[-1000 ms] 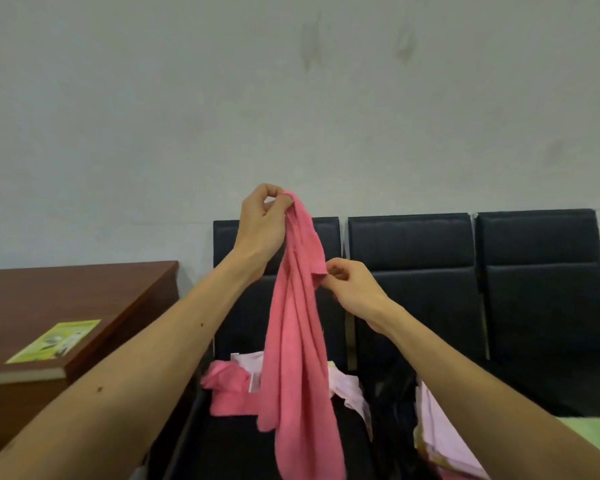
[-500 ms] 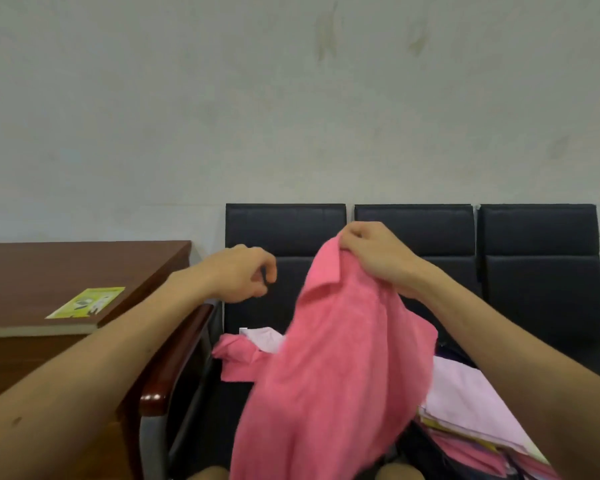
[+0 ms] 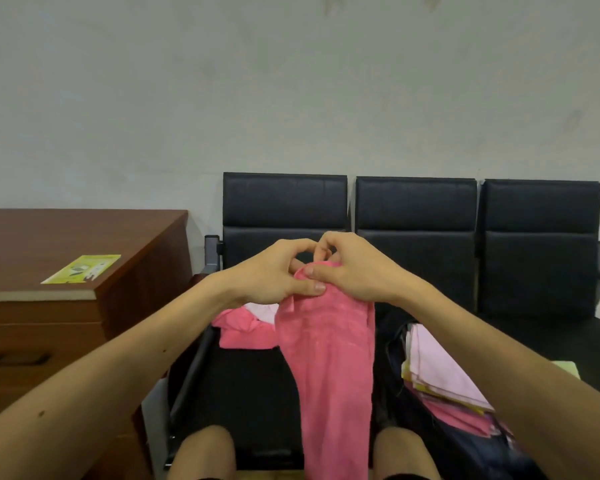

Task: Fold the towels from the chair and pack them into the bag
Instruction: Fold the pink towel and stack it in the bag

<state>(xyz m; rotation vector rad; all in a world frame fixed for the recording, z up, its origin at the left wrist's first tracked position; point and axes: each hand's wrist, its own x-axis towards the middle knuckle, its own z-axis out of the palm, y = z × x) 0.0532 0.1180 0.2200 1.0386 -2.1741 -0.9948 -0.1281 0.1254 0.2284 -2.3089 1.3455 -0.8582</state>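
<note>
At centre frame, pink towel point(image 3: 326, 358): likely light, soft and limp, best pinched at its two top corners (slack anywhere lower). Hangs plain pink, bunched narrow, before the chair point(image 3: 284, 202) seat. Pinched at the top edge by left hand point(image 3: 274, 275) and right hand point(image 3: 354, 268), close together. Left behind it, loose towels point(image 3: 243, 327); lower right, bag point(image 3: 458, 459) holding a folded stack point(image 3: 437, 372).

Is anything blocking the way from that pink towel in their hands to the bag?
Nothing visible does. The pink towel hangs from the left hand and right hand beside the bag, whose open top holds only folded towels.
</note>
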